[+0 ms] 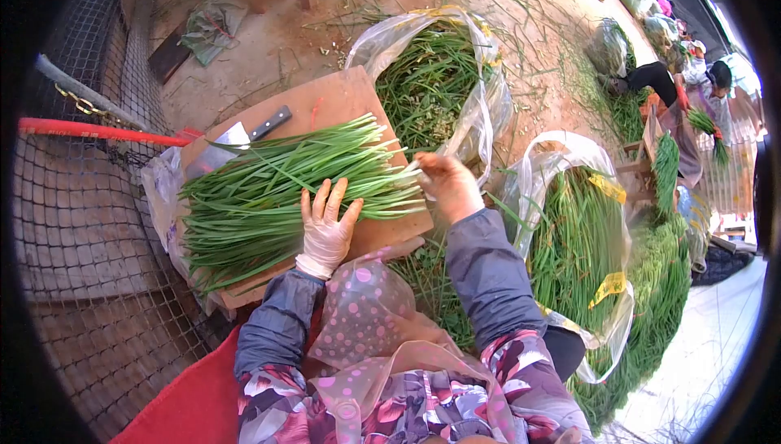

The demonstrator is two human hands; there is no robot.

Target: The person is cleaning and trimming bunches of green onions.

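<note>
A thick pile of garlic chives (268,192) lies across a wooden board (342,98), pale stem ends toward the right. My left hand (327,228), in a thin whitish glove, rests on the near side of the pile with its fingers spread. At the stem ends, my right hand (452,188) has thumb and fingers closed around the tips of some stems; it is slightly blurred. Behind the pile, a knife (270,122) with a black handle lies on the board, its broad blade partly covered by leaves.
A plastic bag of green trimmings (427,78) stands beyond the board. Another clear bag (622,314) of chives sits at right, beside a long green heap (663,281). Netting (81,224) and a red bar (98,131) border the left. Another person (716,86) holds a bunch at far right.
</note>
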